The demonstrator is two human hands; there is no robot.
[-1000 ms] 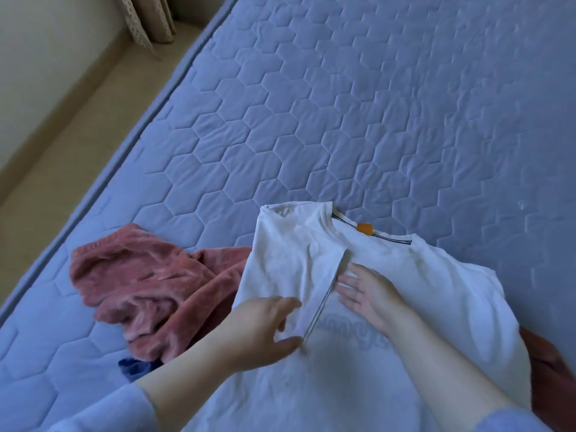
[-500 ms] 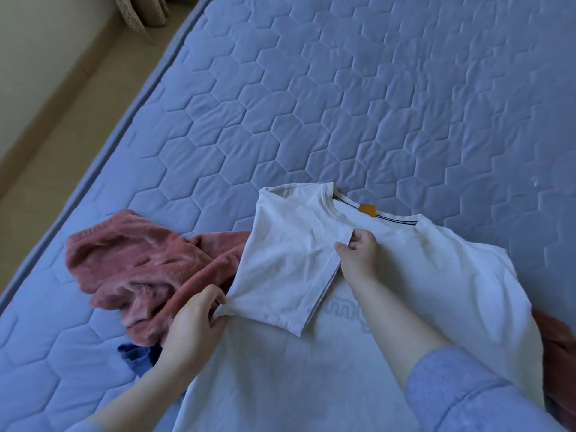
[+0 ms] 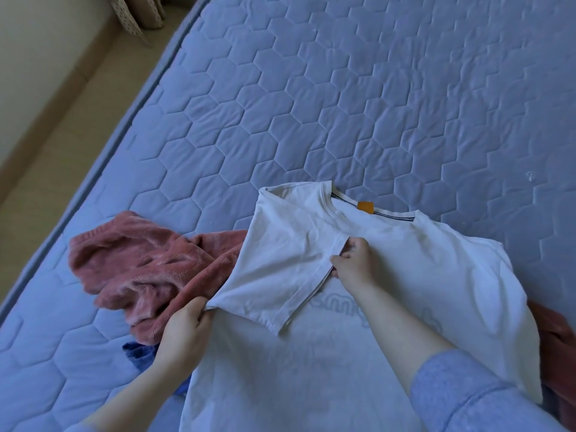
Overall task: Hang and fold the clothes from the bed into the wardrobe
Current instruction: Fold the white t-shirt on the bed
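Now left hand (image 3: 184,333) pinches shirt (image 3: 420,275) side fold, right hand (image 3: 352,263) pinches sleeve (image 3: 280,266) hem; both no longer flat. Sleeve pulled taut over chest, so first fold nearly set; other side not yet folded.

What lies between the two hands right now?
The folded-over sleeve of the white T-shirt fills the gap: the left hand pinches its outer corner, the right hand its hem. Nothing else lies there, as the head view shows.
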